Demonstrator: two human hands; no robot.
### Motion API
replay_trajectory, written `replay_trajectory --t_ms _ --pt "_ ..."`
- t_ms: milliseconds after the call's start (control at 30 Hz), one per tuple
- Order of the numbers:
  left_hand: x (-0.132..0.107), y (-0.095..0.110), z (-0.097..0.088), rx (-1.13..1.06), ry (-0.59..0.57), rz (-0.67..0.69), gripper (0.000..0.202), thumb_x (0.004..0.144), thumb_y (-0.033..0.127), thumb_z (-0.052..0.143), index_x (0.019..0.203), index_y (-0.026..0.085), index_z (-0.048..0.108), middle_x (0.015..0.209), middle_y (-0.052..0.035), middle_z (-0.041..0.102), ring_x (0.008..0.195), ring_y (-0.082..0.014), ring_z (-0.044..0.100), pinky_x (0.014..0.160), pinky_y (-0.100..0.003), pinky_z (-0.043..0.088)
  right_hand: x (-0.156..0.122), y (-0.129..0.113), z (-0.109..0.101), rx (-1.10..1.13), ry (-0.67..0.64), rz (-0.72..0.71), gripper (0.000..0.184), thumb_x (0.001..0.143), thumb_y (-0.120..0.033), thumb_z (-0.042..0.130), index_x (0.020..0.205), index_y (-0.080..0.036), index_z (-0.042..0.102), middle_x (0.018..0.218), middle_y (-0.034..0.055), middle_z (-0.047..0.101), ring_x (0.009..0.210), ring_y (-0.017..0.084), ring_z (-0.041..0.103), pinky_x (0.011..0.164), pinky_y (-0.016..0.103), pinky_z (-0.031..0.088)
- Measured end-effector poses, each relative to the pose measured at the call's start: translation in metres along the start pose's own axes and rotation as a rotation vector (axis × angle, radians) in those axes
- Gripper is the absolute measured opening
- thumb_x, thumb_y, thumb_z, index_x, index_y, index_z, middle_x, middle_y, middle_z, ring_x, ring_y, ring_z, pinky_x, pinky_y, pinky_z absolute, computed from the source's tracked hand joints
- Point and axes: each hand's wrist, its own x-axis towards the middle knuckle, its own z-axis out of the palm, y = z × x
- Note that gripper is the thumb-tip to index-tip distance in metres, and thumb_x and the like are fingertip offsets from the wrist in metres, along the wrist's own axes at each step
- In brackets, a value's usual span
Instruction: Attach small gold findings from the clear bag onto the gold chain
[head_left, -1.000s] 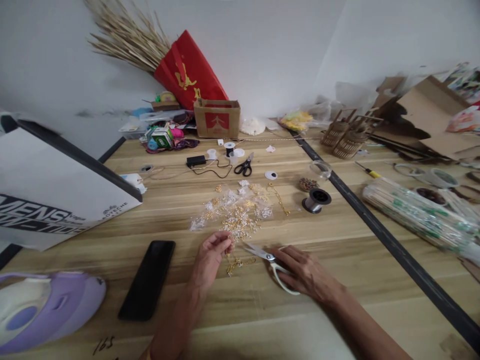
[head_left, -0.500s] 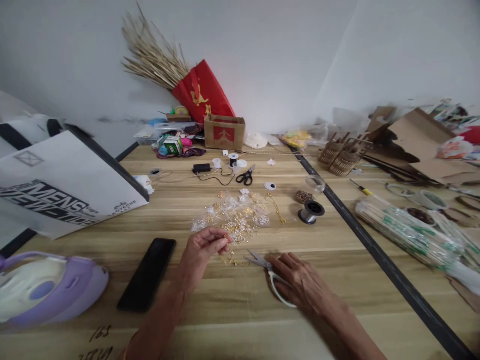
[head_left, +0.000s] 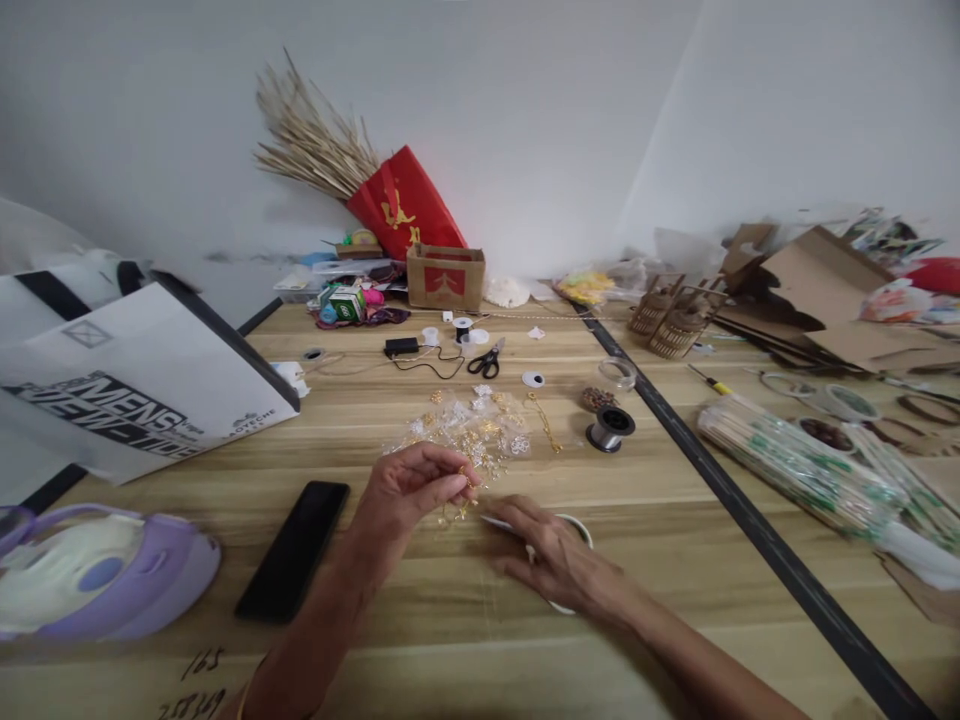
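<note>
Has a lavender-and-cream plastic appliance and, just beside it, a flat black phone nearer than and well left of the heap of small gold-coloured and clear pieces on the pale wood-grained bench. Rests the right hand palm down, nearer than the heap and slightly to its right, over metal scissors with white loop handles. Leaves a blade end out past the fingers and parts of the white loops showing around the palm; cannot tell whether gripped or merely covered. Pinches a thin gold-coloured chain between thumb and fingers of the left hand, just in front of the heap. Shows the loose part right below those fingertips, too small to tell whether touching the bench. Has, right of the heap, a second gold-coloured chain, then a black-ended spool of silvery wire. Shows, beyond the heap, black-handled scissors and, farther beyond, a brown box with a red panel before a tilted red bag.
</note>
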Motion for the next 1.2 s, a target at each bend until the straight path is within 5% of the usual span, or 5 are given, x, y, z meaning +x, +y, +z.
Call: replay_trajectory --t_ms 133,267,433,667,1200 --pt "0.002 0.003 0.008 -0.024 -0.02 0.001 0.012 0.066 0.018 0.074 0.077 0.013 0.069 0.071 -0.0049 0.072 0.061 -0.0151 0.065 0.059 -0.024 0.053 0.024 0.0 0.019 0.409 0.011 0.05 0.061 0.078 -0.027 0.067 0.132 -0.023 0.04 0.129 0.0087 0.051 0.117 0.022 0.049 0.098 0.04 0.04" --pt "0.007 0.0 0.007 -0.026 -0.016 0.017 0.013 0.066 0.018 0.074 0.077 0.013 0.069 0.071 -0.0044 0.072 0.062 -0.0151 0.066 0.062 -0.025 0.054 0.034 0.01 0.034 0.823 -0.097 0.151 0.042 0.077 -0.035 0.068 0.113 -0.018 0.055 0.1 0.0053 0.064 0.093 0.018 0.061 0.082 0.033 0.048" --pt "0.019 -0.009 -0.003 -0.007 -0.005 0.06 0.01 0.07 0.016 0.072 0.079 0.014 0.069 0.075 -0.004 0.073 0.064 -0.014 0.067 0.063 -0.023 0.054 0.033 0.019 0.034 1.062 -0.211 0.235 0.038 0.074 -0.046 0.068 0.091 -0.013 0.062 0.076 0.0029 0.065 0.067 0.013 0.062 0.068 0.028 0.048" --pt "0.027 -0.024 -0.011 -0.094 0.1 0.009 0.017 0.066 0.015 0.074 0.082 0.014 0.07 0.078 -0.0048 0.073 0.07 -0.0155 0.068 0.066 -0.024 0.054 0.031 0.034 0.022 1.006 -0.192 0.348 0.044 0.081 -0.054 0.056 0.094 -0.012 0.056 0.071 0.0033 0.065 0.051 0.009 0.059 0.044 0.017 0.04" --pt "0.032 -0.052 -0.02 -0.325 0.201 -0.054 0.017 0.054 0.016 0.08 0.069 0.016 0.072 0.07 -0.0036 0.073 0.064 -0.0127 0.066 0.063 -0.021 0.053 0.008 0.068 0.003 1.105 -0.118 0.5 0.042 0.074 -0.049 0.066 0.085 -0.009 0.06 0.077 0.0085 0.069 0.058 0.012 0.066 0.047 0.018 0.048"
